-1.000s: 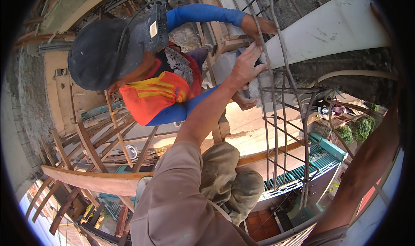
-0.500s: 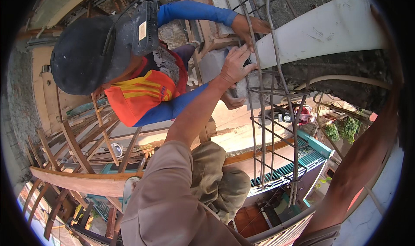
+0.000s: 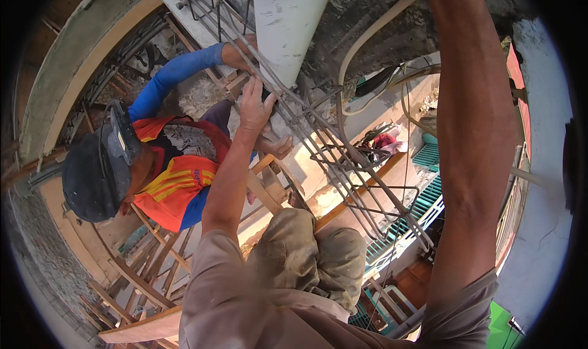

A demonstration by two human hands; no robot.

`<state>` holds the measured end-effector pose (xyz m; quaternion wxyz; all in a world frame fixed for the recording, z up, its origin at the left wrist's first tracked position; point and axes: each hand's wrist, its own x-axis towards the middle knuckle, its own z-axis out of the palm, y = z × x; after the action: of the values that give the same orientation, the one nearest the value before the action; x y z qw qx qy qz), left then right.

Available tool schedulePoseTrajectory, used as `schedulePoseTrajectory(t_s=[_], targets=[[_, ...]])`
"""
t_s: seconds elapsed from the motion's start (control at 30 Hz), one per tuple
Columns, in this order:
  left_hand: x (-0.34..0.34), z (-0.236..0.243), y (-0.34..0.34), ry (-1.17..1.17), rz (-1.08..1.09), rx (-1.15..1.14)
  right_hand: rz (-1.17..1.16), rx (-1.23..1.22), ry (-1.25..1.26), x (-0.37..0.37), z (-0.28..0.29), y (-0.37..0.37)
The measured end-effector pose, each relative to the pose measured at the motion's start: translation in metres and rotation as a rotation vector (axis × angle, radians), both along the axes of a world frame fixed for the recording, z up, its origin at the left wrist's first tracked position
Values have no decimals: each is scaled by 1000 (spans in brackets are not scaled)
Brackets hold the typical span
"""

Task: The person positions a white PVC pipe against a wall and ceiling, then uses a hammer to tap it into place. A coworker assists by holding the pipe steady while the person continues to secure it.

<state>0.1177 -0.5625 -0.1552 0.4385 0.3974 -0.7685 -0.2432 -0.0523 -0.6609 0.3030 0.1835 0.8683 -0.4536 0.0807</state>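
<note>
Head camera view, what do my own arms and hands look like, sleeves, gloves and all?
Your short left sleeve and right sleeve are plain greyish-brown cloth. Below them, the left forearm and right forearm are uncovered. Your left hand is gloveless, with no visible watch or band. Your right hand is out of view.

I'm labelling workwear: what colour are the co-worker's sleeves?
The sleeves are blue, seen best in the head view.
</note>
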Motion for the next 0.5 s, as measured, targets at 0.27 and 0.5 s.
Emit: schedulePoseTrajectory(t_s=[0.27, 0.5], targets=[[6, 27, -14, -2, -127, 246, -316, 267, -306, 18, 24, 21], [10, 3, -12, -81, -51, 213, -398, 274, -372, 20, 27, 23]])
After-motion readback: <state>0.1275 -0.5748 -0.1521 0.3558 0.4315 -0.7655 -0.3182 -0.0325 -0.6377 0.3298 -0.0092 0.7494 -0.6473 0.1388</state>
